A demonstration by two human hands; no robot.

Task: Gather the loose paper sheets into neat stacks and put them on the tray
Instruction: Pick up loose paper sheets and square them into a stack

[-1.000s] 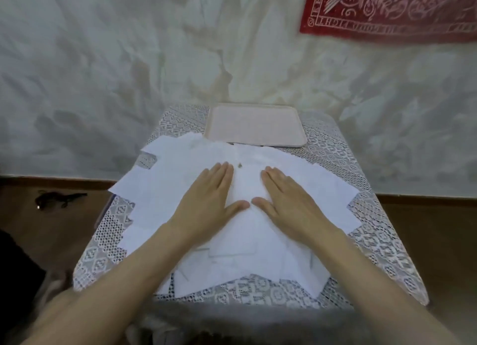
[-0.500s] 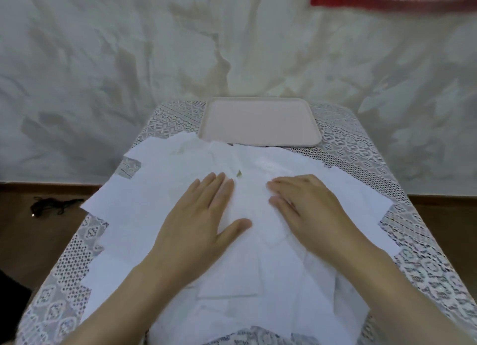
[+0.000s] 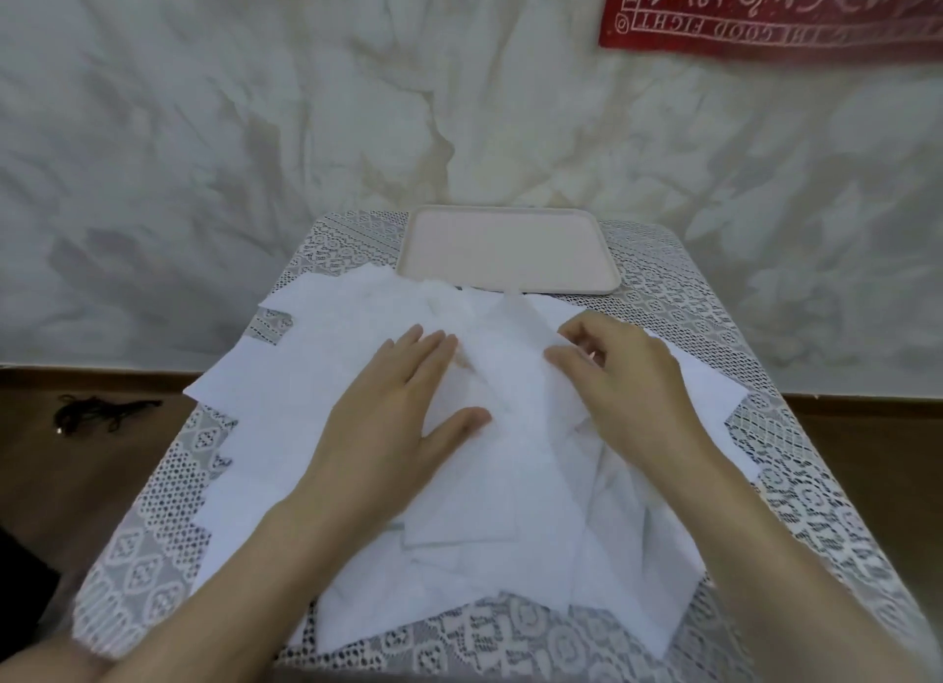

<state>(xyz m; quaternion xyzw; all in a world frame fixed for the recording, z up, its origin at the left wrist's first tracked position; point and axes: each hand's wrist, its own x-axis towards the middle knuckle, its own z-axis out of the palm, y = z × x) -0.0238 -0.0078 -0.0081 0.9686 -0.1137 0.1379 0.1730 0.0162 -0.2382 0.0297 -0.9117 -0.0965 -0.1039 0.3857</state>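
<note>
In the head view, loose paper sheets (image 3: 316, 427) lay overlapping across the middle of the frame on a lace-covered table (image 3: 796, 488). The left hand (image 3: 403, 417) pressed flat on them, fingers straight. The right hand (image 3: 627, 381) pinched a sheet's edge with curled fingers (center of the pile). The tray (image 3: 510, 253) sat just above, at upper center.

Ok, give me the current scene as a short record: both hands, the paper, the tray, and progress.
left hand: flat on the paper sheets, fingers straight, pressing down
right hand: fingers curled on the pile, apparently pinching one sheet's edge
paper sheets: loose, overlapping, spread over the lace tablecloth
tray: at the table's far end, no stack on it
progress: no neat stack formed yet
</note>
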